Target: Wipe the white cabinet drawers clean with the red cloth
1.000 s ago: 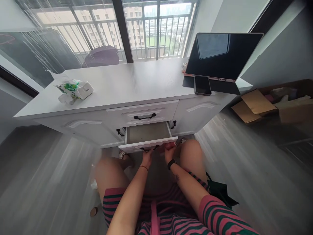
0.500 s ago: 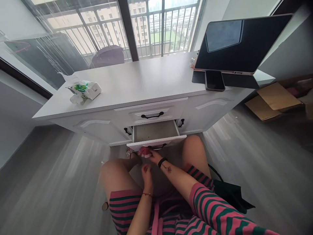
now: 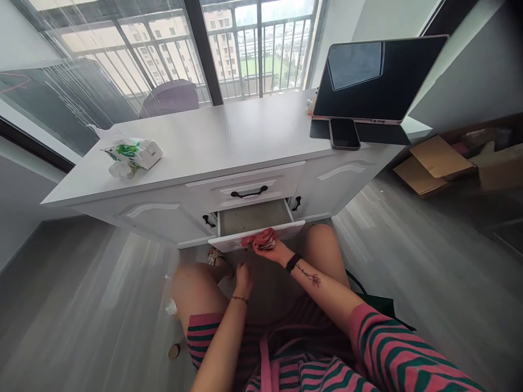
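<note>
Over an open drawer (image 3: 291, 231), the right hand (image 3: 278, 252) clamps crumpled red cloth (image 3: 265, 238) in its fingers.
Loose folds could snag its front; left hand's (image 3: 244, 276) fingers, unclear.

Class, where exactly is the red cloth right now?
In the head view, the red cloth is in the right hand, up against the front of the open lower drawer, below the upper drawer's black handle.

This looks like a home. A white cabinet (image 3: 229, 136) with panelled doors stands by a balcony window (image 3: 261, 49), tissues (image 3: 139, 152) on its top.
</note>
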`<move>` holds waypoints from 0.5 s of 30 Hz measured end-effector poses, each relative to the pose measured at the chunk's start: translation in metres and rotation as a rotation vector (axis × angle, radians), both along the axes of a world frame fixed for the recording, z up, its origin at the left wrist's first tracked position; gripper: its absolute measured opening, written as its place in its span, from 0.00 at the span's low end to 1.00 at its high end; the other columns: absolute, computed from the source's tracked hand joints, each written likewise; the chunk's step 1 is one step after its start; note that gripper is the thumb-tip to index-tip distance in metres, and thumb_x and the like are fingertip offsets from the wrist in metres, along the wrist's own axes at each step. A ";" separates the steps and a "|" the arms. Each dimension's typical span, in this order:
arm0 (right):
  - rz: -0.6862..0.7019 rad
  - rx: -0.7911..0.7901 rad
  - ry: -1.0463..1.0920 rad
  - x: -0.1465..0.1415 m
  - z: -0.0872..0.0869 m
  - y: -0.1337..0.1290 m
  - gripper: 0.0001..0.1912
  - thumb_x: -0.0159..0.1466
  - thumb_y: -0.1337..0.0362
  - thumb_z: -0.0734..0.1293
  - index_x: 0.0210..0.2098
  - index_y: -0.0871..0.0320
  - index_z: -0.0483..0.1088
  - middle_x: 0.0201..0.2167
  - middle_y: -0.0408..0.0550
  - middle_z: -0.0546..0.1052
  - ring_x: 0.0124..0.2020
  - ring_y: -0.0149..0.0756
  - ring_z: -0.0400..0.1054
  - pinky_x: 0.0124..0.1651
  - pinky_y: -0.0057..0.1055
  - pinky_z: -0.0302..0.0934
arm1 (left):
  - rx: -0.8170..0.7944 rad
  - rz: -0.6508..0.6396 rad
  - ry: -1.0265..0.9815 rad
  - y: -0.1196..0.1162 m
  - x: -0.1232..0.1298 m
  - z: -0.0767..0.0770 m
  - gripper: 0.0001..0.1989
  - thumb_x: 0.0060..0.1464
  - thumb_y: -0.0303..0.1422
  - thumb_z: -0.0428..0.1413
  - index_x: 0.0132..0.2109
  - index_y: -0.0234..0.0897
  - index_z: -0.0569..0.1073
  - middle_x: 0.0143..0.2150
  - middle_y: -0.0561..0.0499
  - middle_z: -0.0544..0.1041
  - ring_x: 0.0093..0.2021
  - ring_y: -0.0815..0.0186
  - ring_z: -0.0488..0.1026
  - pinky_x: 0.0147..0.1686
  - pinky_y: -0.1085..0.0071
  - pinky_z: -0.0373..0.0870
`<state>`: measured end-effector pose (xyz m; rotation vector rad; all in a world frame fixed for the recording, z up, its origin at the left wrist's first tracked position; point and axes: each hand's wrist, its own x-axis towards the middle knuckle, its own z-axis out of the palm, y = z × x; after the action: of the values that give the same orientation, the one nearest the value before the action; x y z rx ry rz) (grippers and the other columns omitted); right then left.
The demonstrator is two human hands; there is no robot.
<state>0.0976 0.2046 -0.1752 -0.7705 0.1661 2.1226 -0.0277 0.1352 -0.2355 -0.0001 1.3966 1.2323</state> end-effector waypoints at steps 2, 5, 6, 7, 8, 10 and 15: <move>-0.040 -0.057 -0.017 0.034 0.007 0.003 0.18 0.66 0.72 0.49 0.23 0.56 0.59 0.20 0.41 0.68 0.26 0.31 0.66 0.31 0.30 0.64 | 0.009 -0.040 -0.052 0.022 0.006 0.004 0.09 0.49 0.17 0.53 0.32 0.34 0.71 0.36 0.44 0.77 0.42 0.64 0.77 0.49 0.66 0.69; -0.097 -0.106 -0.064 0.081 0.018 0.009 0.19 0.67 0.72 0.47 0.23 0.56 0.58 0.20 0.41 0.68 0.24 0.30 0.65 0.29 0.28 0.63 | 0.009 -0.083 -0.097 0.048 0.018 0.006 0.07 0.49 0.18 0.55 0.32 0.34 0.69 0.37 0.42 0.77 0.44 0.59 0.77 0.48 0.62 0.71; -0.115 -0.115 -0.083 0.096 0.021 0.010 0.20 0.67 0.72 0.46 0.23 0.56 0.59 0.20 0.41 0.68 0.23 0.30 0.65 0.28 0.28 0.63 | 0.012 -0.091 -0.103 0.054 0.022 0.005 0.07 0.50 0.18 0.55 0.32 0.34 0.69 0.37 0.42 0.77 0.44 0.58 0.77 0.47 0.61 0.72; -0.131 -0.120 -0.101 0.110 0.024 0.012 0.20 0.67 0.72 0.46 0.23 0.56 0.59 0.21 0.42 0.69 0.23 0.31 0.65 0.27 0.28 0.63 | 0.018 -0.096 -0.104 0.058 0.025 0.004 0.08 0.50 0.18 0.55 0.32 0.35 0.68 0.37 0.42 0.77 0.44 0.58 0.77 0.47 0.61 0.72; -0.145 -0.123 -0.117 0.123 0.026 0.013 0.20 0.67 0.72 0.46 0.24 0.56 0.60 0.21 0.43 0.70 0.24 0.31 0.65 0.27 0.29 0.62 | 0.025 -0.099 -0.101 0.061 0.027 0.003 0.08 0.50 0.18 0.55 0.32 0.35 0.67 0.38 0.42 0.77 0.43 0.59 0.77 0.46 0.61 0.73; -0.177 -0.118 -0.150 0.147 0.028 0.016 0.19 0.66 0.71 0.48 0.23 0.55 0.61 0.21 0.44 0.70 0.24 0.32 0.66 0.27 0.30 0.62 | 0.044 -0.100 -0.093 0.065 0.028 0.000 0.09 0.50 0.18 0.55 0.31 0.35 0.66 0.38 0.43 0.77 0.42 0.60 0.77 0.46 0.63 0.73; -0.294 0.082 -0.389 0.173 0.014 0.026 0.15 0.62 0.69 0.58 0.19 0.54 0.59 0.16 0.40 0.67 0.19 0.32 0.62 0.27 0.33 0.63 | 0.064 -0.108 -0.092 0.078 0.021 -0.006 0.08 0.50 0.19 0.57 0.31 0.34 0.67 0.35 0.44 0.77 0.41 0.59 0.78 0.44 0.63 0.73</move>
<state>0.2703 0.2310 -0.1610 -1.0259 -0.0161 1.6601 -0.0065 0.2128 -0.2411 0.0621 1.2610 1.1722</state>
